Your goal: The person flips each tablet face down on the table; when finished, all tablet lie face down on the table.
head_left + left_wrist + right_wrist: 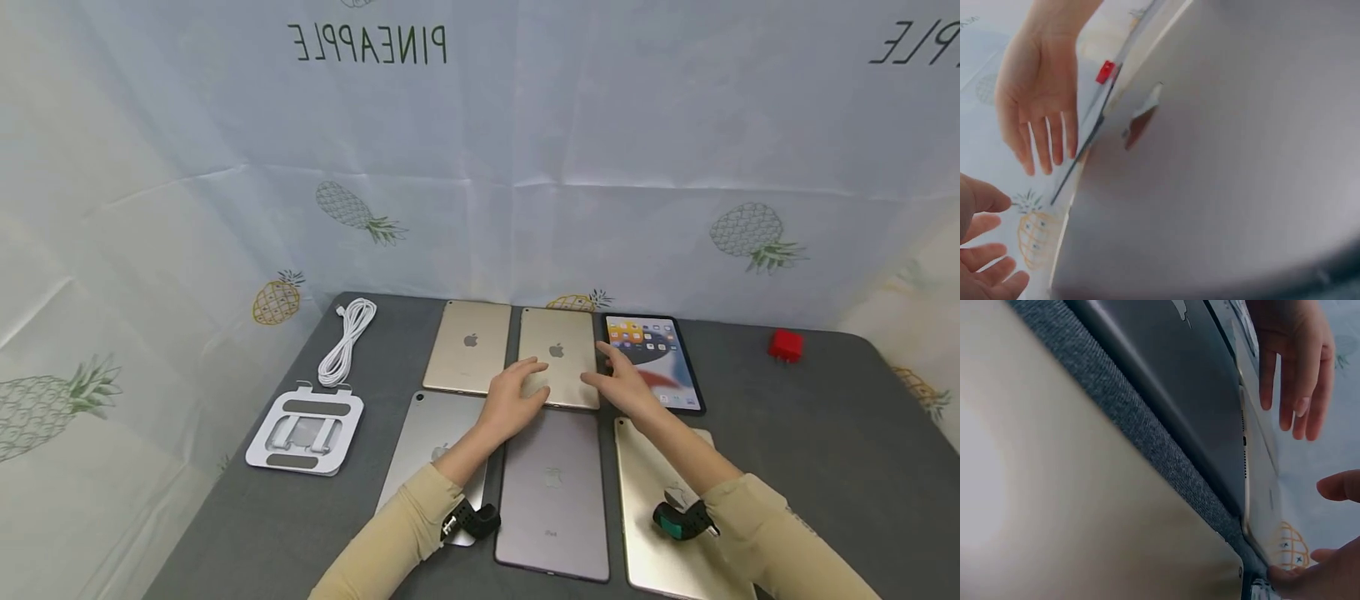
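Note:
Both hands hover around the gold tablet (557,329) in the middle of the back row, which lies with its logo side up. My left hand (516,398) is over its left front corner, fingers spread and relaxed. At its right edge is my right hand (624,382), fingers loosely extended, beside a tablet with a lit screen (660,354). Neither hand holds anything; whether fingertips touch the tablet I cannot tell. In the left wrist view a silver tablet (1222,156) fills most of the picture. Another gold tablet (1054,487) fills the left of the right wrist view.
Another gold tablet (465,367) lies back left. In front lie a silver tablet (423,433), a grey tablet (553,517) and a gold tablet (637,492). At left are a white cable (343,343) and a white folding stand (258,450); a red charger (786,344) sits right.

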The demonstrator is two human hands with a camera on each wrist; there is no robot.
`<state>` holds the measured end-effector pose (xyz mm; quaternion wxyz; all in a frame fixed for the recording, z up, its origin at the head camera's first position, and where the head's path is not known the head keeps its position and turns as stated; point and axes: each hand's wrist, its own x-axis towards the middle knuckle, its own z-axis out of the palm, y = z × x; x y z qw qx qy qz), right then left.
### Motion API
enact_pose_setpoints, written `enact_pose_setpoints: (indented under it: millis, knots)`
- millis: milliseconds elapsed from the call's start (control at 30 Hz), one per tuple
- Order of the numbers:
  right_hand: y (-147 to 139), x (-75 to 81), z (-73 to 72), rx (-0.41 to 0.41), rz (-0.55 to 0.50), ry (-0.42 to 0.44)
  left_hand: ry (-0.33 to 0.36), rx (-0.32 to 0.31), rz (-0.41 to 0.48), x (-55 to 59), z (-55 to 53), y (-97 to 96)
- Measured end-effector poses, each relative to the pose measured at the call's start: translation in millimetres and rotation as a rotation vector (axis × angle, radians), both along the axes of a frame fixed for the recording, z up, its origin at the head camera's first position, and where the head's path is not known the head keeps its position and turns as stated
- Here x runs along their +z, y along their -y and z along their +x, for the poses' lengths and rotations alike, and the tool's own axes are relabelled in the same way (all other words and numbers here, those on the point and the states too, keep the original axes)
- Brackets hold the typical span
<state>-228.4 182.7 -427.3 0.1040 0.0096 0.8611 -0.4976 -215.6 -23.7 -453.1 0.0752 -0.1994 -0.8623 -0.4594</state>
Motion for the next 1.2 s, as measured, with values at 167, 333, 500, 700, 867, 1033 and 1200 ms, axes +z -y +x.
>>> enact_pose_setpoints:
  millis: [167, 333, 500, 700, 867, 1033, 1200]
  knots:
    - [-13, 1.1, 5.5, 0.004, -0.028, 0.0, 0.069, -0.018, 0.032, 5.1, -1.4, -10.0]
    - [-31, 2.6, 12.0, 0.005, -0.036, -0.008, 0.087, -0.045, 0.055, 8.0, -2.6, -22.8]
    - [-48, 3.9, 22.0, -0.019, -0.006, -0.018, 0.097, -0.071, 0.079, 7.7, -1.5, -37.5]
    - [-71, 0.7, 35.6, -0.035, 0.058, -0.074, 0.159, -0.09, 0.117, 9.2, 2.8, -55.5]
    - [-89, -4.8, 42.2, -0.051, 0.13, -0.094, 0.223, -0.109, 0.149, 9.1, 5.6, -70.0]
    - [-102, -10.8, 44.8, -0.062, 0.173, -0.094, 0.287, -0.112, 0.162, 7.1, 10.0, -83.2]
    - [-113, -15.1, 49.9, -0.058, 0.179, -0.074, 0.355, -0.106, 0.163, 4.5, 15.3, -93.9]
